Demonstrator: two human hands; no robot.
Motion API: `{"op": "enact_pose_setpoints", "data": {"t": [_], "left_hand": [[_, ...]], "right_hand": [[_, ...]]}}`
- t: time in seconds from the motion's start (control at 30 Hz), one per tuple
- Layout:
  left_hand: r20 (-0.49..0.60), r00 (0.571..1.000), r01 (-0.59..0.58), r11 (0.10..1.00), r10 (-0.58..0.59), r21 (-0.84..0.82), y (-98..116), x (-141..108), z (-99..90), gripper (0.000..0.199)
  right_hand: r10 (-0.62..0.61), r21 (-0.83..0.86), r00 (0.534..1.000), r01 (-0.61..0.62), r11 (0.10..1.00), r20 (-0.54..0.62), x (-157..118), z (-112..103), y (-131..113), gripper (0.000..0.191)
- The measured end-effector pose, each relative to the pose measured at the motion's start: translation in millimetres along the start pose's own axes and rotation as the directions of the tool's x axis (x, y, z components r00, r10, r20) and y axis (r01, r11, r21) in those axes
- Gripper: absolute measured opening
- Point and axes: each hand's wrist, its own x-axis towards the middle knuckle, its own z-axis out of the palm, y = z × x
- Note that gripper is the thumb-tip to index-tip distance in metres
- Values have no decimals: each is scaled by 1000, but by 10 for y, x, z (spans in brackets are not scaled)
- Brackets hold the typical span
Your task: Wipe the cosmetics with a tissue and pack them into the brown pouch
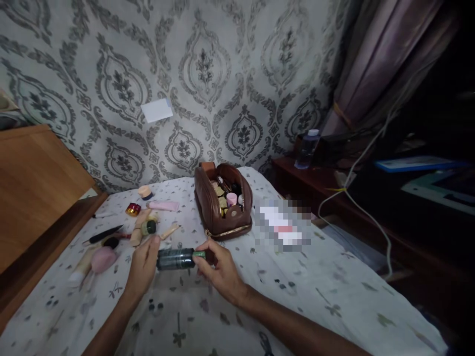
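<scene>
A dark green see-through bottle (176, 258) lies sideways between my hands, just above the patterned sheet. My left hand (145, 262) grips its left end. The fingers of my right hand (220, 267) pinch the narrow green end on the right. Beyond the bottle stands a brown cosmetic bag (218, 212), unzipped, with small jars and other items inside, among them a pink-lidded jar (231, 199). Left of my left hand lie a pink makeup sponge (104, 260), a green-lidded jar (149, 227) and a pale tube (82, 264).
Farther back lie a pink tube (163, 205), a red-and-gold jar (133, 209) and a cream jar (145, 192). A wooden board (40, 188) borders the left side. At right, a dark red cabinet (285, 173) holds a clear bottle (307, 149), and a white cable (367, 217) hangs down.
</scene>
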Motion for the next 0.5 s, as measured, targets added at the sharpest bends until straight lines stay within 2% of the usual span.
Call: {"op": "enact_pose_setpoints", "data": {"t": [0.1,0.2,0.27,0.33,0.4,0.5], "left_hand": [[67,989,-147,952,134,267,155,-82,106,42],[220,949,-298,876,227,380,356,-197,278,39],[305,927,-332,856,218,397,453,-231,357,39],[357,920,-303,874,164,379,471,-200,354,39],[394,913,-235,923,102,306,406,-113,256,42],[396,917,0,990,-56,140,262,36,16,46]], "right_hand": [[46,38,999,-46,998,6,20,43,63,17],[-82,-95,996,84,992,24,4,77,107,12],[-162,-165,986,166,972,40,-13,83,113,14],[-179,-172,982,187,967,61,-23,73,97,13],[-156,-151,985,166,975,74,-19,46,57,9],[-177,-122,979,188,974,98,11,-44,-52,8]]}}
